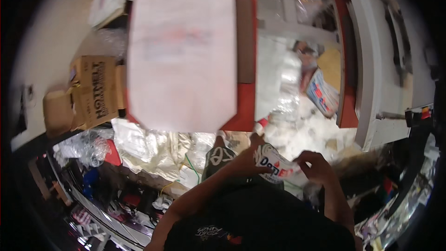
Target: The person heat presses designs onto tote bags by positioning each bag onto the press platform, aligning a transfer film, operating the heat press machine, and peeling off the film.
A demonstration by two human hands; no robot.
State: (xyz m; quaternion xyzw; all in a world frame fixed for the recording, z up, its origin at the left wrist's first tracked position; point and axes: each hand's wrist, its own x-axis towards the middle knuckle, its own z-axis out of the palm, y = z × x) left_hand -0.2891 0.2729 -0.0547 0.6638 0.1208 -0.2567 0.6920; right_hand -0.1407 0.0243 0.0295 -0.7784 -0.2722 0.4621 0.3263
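Observation:
Low in front of my body, I hold a white printed bag (282, 167) with blue and red lettering; it looks crumpled or folded. My left hand (251, 159) closes on its left side, with the fingers partly hidden. At the other side, the fingers of my right hand (312, 166) pinch its edge. Flat on the red table (244, 109) ahead of me lies a large white tote bag (183, 60), its handles toward the far side and a blurred print across its upper half.
An opened cardboard box (95, 92) stands left of the table. Right of it, clear plastic wrapping (288, 76) and another printed bag (321, 94) lie lower down. Crumpled packaging (144, 146) covers the floor near my feet. A white cabinet-like edge (371, 65) runs along the right.

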